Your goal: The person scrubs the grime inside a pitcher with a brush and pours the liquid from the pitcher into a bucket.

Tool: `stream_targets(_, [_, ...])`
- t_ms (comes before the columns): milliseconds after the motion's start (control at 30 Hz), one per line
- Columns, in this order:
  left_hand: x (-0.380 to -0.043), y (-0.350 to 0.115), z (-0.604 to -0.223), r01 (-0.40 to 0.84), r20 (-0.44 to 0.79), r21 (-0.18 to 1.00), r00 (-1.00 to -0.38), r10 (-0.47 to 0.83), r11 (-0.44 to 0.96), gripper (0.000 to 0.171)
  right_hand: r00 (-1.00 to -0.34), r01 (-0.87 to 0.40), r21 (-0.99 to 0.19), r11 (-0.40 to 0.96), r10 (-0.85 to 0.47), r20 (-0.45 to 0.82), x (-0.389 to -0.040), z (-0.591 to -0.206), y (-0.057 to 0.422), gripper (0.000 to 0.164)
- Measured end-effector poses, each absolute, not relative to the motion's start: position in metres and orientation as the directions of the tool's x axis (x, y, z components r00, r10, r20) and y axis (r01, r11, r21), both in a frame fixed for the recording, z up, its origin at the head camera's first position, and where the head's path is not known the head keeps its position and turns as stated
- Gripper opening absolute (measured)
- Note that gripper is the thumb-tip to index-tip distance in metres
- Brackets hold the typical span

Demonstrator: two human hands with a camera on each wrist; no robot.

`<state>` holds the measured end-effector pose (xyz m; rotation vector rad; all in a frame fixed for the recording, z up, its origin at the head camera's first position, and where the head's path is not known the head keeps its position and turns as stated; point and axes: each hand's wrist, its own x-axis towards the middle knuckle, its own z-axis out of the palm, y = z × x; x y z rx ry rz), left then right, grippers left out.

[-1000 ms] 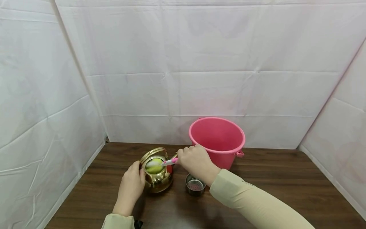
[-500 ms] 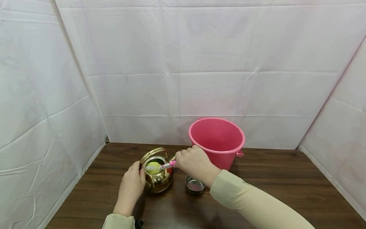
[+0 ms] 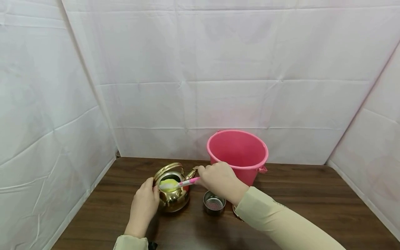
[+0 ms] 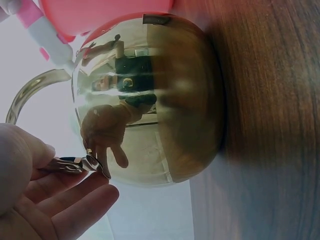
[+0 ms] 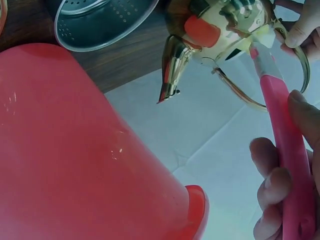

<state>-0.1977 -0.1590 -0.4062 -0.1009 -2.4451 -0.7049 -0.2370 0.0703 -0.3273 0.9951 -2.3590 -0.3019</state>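
Note:
A gold kettle (image 3: pixel 174 202) stands on the table, its top uncovered. At its left side my left hand (image 3: pixel 144 201) pinches the kettle's handle (image 4: pixel 37 85) near its base, between thumb and fingers in the left wrist view. My right hand (image 3: pixel 220 181) grips the pink handle of a sponge brush (image 5: pixel 285 135). The brush has a white neck, and its yellow-green sponge head (image 3: pixel 169 185) sits in the kettle's opening, partly below the rim. Toward the right hand points the kettle's spout (image 5: pixel 175 62). How deep the sponge reaches is hidden.
Behind the right hand stands a pink bucket (image 3: pixel 239 152). A round metal strainer cup (image 3: pixel 214 203) with holes in its base rests right of the kettle. Under the right sleeve shows the edge of a gold-rimmed round thing (image 3: pixel 236 213). White cloth walls (image 3: pixel 231 86) surround the table.
My right hand has shifted slightly right, and the brush with it; the sponge has moved within the kettle's opening. The left hand keeps its place on the kettle's handle.

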Motion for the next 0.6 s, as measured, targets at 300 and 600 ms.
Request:
stream_targets(300, [-0.197,-0.158,-0.406,0.225,0.554,0.466,-0.828,-0.084,0.856,0.02,-0.546,-0.55,0.438,0.711,-0.703,0.455,-0.238,-0.323,0.068,0.035])
stream_targets(600, [-0.197,-0.159,-0.407,0.234,0.568,0.456,-0.819,-0.079,0.859,0.02,-0.582,-0.534,0.411,0.739,-0.674,0.455,-0.235,-0.317,0.069,0.034])
